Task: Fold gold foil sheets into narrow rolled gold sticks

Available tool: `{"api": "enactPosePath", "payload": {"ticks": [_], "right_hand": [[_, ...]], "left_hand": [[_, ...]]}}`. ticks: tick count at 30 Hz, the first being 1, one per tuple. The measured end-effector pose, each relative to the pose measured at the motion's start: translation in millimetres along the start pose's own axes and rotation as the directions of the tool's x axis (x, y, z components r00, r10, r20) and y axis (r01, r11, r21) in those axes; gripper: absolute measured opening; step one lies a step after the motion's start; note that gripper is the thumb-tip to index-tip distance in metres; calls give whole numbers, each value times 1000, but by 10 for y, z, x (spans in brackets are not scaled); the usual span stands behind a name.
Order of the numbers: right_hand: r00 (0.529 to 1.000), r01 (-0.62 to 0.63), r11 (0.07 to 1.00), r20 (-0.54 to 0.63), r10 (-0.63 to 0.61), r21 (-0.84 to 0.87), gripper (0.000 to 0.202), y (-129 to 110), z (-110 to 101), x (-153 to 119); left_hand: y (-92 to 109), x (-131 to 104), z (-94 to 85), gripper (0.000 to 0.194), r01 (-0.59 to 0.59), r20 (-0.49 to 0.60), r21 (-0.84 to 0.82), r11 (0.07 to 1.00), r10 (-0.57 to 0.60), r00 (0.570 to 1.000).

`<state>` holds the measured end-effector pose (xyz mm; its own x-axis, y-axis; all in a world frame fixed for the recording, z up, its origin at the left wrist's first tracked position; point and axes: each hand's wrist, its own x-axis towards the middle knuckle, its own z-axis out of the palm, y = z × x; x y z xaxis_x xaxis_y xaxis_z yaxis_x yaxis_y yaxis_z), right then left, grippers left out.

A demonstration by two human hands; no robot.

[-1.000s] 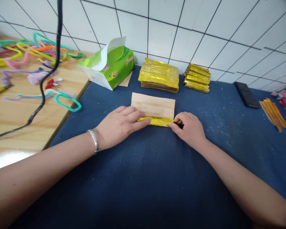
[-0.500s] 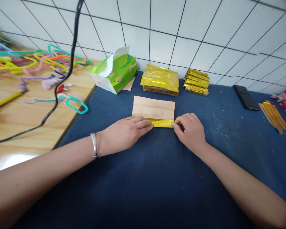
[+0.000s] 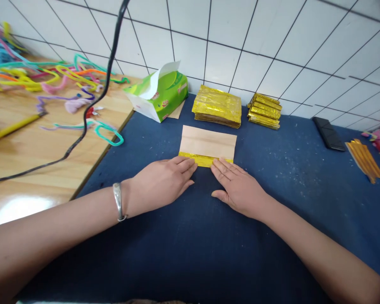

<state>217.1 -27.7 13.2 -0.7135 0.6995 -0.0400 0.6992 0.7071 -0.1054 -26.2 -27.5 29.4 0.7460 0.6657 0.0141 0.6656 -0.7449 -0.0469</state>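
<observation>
A tan paper sheet (image 3: 208,141) lies on the dark blue cloth, its near edge folded up into a shiny gold strip (image 3: 204,161). My left hand (image 3: 164,179) rests flat with its fingertips on the left part of that strip. On the strip's right part lie the outstretched fingers of my right hand (image 3: 237,185), its thumb apart on the cloth. Behind the sheet sit a thick stack of gold paper (image 3: 217,105) and, to its right, a smaller pile of folded gold strips (image 3: 264,110).
A green tissue pack (image 3: 163,95) stands at the back left. Colourful pipe cleaners (image 3: 28,80) lie on the wooden surface (image 3: 50,162). A black cable (image 3: 106,80) hangs across the left. A black phone (image 3: 328,134) and folded orange-gold strips (image 3: 366,161) are at the right.
My right hand has gone from pinching the strip's right end to lying flat on it, further left. My left thumb has moved off the strip. The view has shifted slightly.
</observation>
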Motion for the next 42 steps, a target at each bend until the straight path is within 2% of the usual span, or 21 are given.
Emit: {"api": "enactPosePath", "payload": {"ticks": [9,14,19,21,23,25,27,29,32,36,39,42], "right_hand": [[997,-74,985,-13,72,-157,47,32,-213,-128],[995,-98,977,-20,96,-188,34,46,-310,-135],[978,-207,955,-26,207,-214,30,201,-350,-160],[960,-278,938,-83,267,-205,25,310,-328,-162],[924,-365,909,-194,329,-199,23,413,-284,-150],[903,-384,901,-285,321,-203,38,484,-225,-130],[916,-332,915,-311,255,-229,50,516,-167,-114],[940,-247,933,-298,165,-263,54,513,-125,-113],[960,-111,953,-277,30,-280,52,474,-114,-137],[951,41,956,-282,-126,-289,47,436,-147,-159],[938,76,950,-302,-172,-303,37,444,-143,-131],[940,97,954,-290,-181,-283,32,429,-102,-79]], "left_hand": [[107,-42,-11,39,84,-89,110,990,-74,993],[162,-60,-53,39,113,-64,162,980,-104,993],[122,-57,-63,40,102,-31,144,984,-99,995],[64,-46,-48,41,81,-33,102,991,-78,996],[-13,-20,-29,43,63,-47,40,997,-62,997],[-96,29,-15,45,58,-51,-36,998,-59,997],[-169,105,-4,44,54,-36,-112,992,-58,998],[-230,205,12,42,48,-27,-160,986,-54,998],[-316,382,54,43,-1,-43,-173,985,-6,999],[-455,633,79,43,-89,-25,-126,988,86,996],[-532,815,22,37,-139,9,-45,989,139,990],[-529,968,-54,36,-189,27,22,982,188,982]]}}
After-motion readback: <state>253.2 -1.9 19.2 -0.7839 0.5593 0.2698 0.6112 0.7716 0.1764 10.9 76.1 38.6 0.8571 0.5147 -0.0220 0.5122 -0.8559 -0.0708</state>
